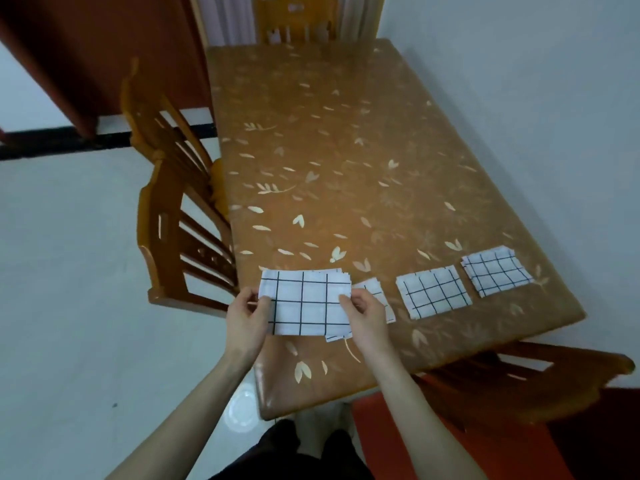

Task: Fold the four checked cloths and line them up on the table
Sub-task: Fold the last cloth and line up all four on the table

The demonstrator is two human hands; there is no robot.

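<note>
Four checked cloths on brown leafy table [346,150]: three lying folded [433,292], one [304,303] pinched by left hand [247,315] and right hand [367,315]. Three wooden chairs [180,216] around.

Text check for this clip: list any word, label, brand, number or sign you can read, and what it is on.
None readable in this view.
The four checked cloths, including the one held by the left hand and right hand, bear only black grid lines.
The table cover shows only a leaf pattern.
The chairs show only carved cut-outs.
</note>
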